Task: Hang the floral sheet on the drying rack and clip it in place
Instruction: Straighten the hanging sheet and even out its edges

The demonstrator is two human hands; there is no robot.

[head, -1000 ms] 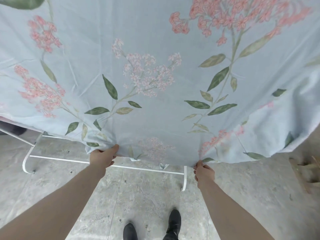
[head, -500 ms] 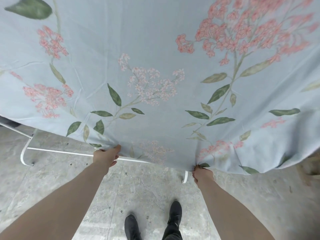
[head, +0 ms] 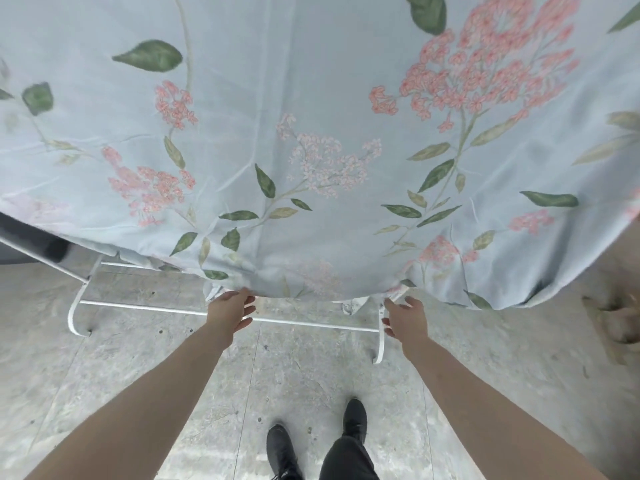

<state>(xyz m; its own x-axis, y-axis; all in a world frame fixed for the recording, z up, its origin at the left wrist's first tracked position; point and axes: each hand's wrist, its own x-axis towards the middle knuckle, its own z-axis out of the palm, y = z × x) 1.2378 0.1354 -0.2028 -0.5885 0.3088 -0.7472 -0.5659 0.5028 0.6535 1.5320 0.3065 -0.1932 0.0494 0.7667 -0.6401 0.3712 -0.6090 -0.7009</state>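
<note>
The pale blue floral sheet (head: 318, 133) hangs over the drying rack and fills the upper two thirds of the view. Its lower hem sags just above the rack's white floor bar (head: 166, 309). Only the rack's feet and low bars show; the rest is hidden behind the cloth. My left hand (head: 230, 313) is just under the hem with fingers spread, the thumb tip at the fabric edge. To the right, beside the rack's right foot (head: 380, 344), my right hand (head: 405, 318) is also open with fingers apart. No clip is visible.
Grey concrete floor lies below, with my two black shoes (head: 355, 415) near the bottom centre. A dark object (head: 38, 242) sits behind the rack at far left. Brown debris (head: 620, 320) lies on the floor at right.
Both hands gripped the sheet's lower hem before; now the fingers have opened and let it go. The sheet has dropped lower over the rack and hangs further down.
</note>
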